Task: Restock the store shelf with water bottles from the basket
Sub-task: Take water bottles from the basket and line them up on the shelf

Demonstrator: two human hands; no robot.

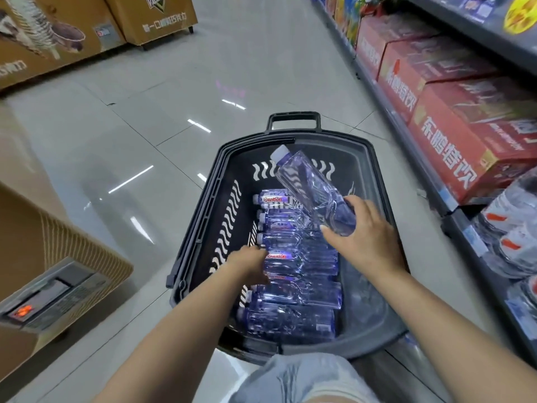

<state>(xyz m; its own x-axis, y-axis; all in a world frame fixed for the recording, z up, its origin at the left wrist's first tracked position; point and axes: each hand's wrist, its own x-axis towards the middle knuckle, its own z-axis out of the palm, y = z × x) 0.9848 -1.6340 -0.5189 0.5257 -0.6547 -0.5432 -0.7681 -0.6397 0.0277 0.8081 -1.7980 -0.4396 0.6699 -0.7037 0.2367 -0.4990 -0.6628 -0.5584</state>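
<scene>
On the shiny grey tiled floor [174, 91] stands a black plastic shopping basket with wavy slots in its walls [374, 181]. Its black pull handle [293, 119] sticks up at the far end of the basket.

Inside the basket, along its left wall, lies a row of clear plastic water bottles with a purple tint [290, 269]. They lie on their sides, touching each other, with their white caps toward the left wall. Some show red and white labels.

Above the basket, the right hand [363, 231] has its grip closed around the bottom end of one more clear purple-tinted water bottle with a white cap [308, 184]. This bottle is lifted out of the row and tilted, with its cap pointing up and toward the far end of the basket.

Down inside the basket, the left hand [250, 264] reaches to the cap end of the row. Its fingers touch a bottle there, but I cannot tell if the grip is closed around it.

To the right of the basket runs a grey metal store shelf [430, 181]. On it stand big red cardboard cases with white writing [453, 132], and nearer to the person, packs of clear bottles wrapped in plastic [511, 231]. To the left of the basket stand brown freezer cabinets [72, 33].
</scene>
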